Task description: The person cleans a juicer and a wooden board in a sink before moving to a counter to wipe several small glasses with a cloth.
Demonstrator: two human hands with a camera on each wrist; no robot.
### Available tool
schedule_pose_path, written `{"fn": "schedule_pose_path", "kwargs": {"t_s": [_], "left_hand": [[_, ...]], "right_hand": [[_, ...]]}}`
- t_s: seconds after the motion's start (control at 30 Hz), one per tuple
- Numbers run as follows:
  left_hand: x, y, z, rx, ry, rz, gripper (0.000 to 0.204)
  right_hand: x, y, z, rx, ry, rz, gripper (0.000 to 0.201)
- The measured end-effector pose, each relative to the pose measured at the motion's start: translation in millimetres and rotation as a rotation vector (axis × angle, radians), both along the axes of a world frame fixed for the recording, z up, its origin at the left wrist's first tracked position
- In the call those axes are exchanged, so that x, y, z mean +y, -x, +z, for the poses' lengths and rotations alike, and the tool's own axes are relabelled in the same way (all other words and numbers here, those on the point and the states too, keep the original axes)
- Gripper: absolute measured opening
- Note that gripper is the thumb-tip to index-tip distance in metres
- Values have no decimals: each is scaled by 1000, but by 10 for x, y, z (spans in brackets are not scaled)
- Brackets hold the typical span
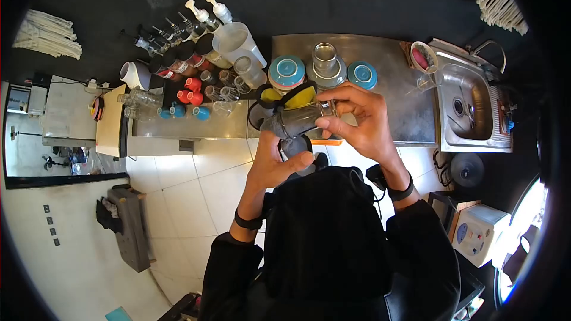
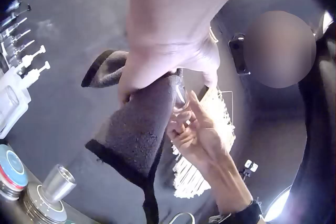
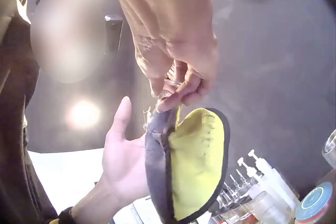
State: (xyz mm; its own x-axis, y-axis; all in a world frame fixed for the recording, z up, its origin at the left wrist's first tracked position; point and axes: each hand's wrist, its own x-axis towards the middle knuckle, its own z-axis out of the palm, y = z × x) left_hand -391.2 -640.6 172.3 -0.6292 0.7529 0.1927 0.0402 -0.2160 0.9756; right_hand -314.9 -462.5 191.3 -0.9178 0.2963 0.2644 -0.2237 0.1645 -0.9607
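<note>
A clear drinking glass (image 1: 302,120) lies on its side in the air between my hands, above the counter's front edge. My right hand (image 1: 363,120) pinches one end of it between thumb and fingers. Around the other end, my left hand (image 1: 269,165) holds a dark grey cloth (image 2: 137,132) with black edging, its thumb sticking out away from the cloth. The yellow underside of the cloth (image 3: 198,158) shows in the right wrist view, hanging below the right fingers. My left fingertips are mostly hidden behind the cloth.
Blue bowls (image 1: 289,70) and a metal cup (image 1: 325,57) on stacked saucers stand on the steel counter (image 1: 392,107). To the left are glasses (image 1: 229,94), red cups (image 1: 194,91), jars and pump bottles (image 1: 202,15). A sink (image 1: 467,107) is at the right.
</note>
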Motion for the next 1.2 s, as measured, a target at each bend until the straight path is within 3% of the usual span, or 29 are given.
{"fn": "schedule_pose_path", "kwargs": {"t_s": [0.03,0.1,0.17,0.3,0.5,0.53,0.6,0.7,0.87,0.97,1.07,1.13,1.2], "left_hand": [[-26,-5,-1,2,6,-3,66],[-65,-56,-8,-76,25,-11,68],[-94,-106,-60,-50,60,33,70],[-112,-62,-59,-18,122,-17,64],[-84,-66,-109,22,113,31,57],[-33,-87,-89,23,-3,76,59],[-52,-78,-50,-33,-115,59,64],[-95,-124,-14,-152,-161,102,62],[-170,-142,126,-43,-128,119,50],[-203,-121,294,197,131,18,44],[-218,-134,228,108,67,-13,46],[-199,-110,216,98,21,-33,47],[-171,-85,203,214,-39,12,52]], "right_hand": [[-20,-3,3,-82,140,40,32],[-53,2,-15,-1,116,36,28],[-103,-39,18,-149,376,55,22],[-49,-66,13,-282,393,109,21],[-116,-59,-77,-109,110,57,22],[-129,-52,-75,-109,109,61,22],[-132,-36,-60,152,-247,-58,28],[-185,-91,-4,229,-343,-91,33],[-211,-94,-42,356,-372,-113,33],[-222,-132,45,220,-205,-77,32],[-240,-187,140,64,-91,-28,28],[-283,-225,205,-88,325,125,24],[-238,-203,201,-123,378,183,23]]}}
